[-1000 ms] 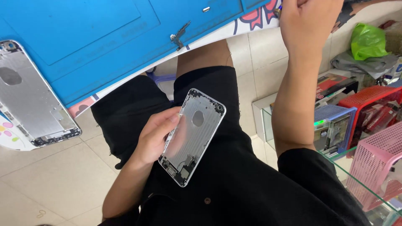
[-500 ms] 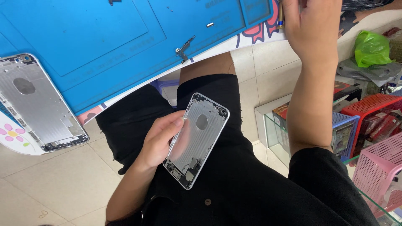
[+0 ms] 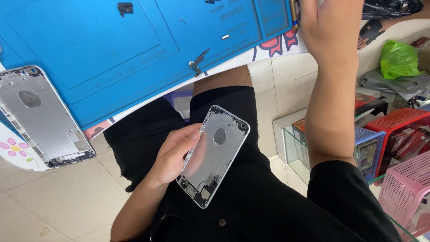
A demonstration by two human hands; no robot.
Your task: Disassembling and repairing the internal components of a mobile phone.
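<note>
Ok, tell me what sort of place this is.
Probably a phone repair bench: a blue work mat with small loose parts, a bare metal phone housing, another housing in the left hand.

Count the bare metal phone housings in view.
2. One phone housing is held in the left hand over the lap; the other housing lies at the blue mat's left edge.

We see a table covered by a blue work mat. On the mat's near edge lies a small metal bracket; a silver phone housing rests over its left corner, and tiny screws sit just beyond the bracket.
</note>
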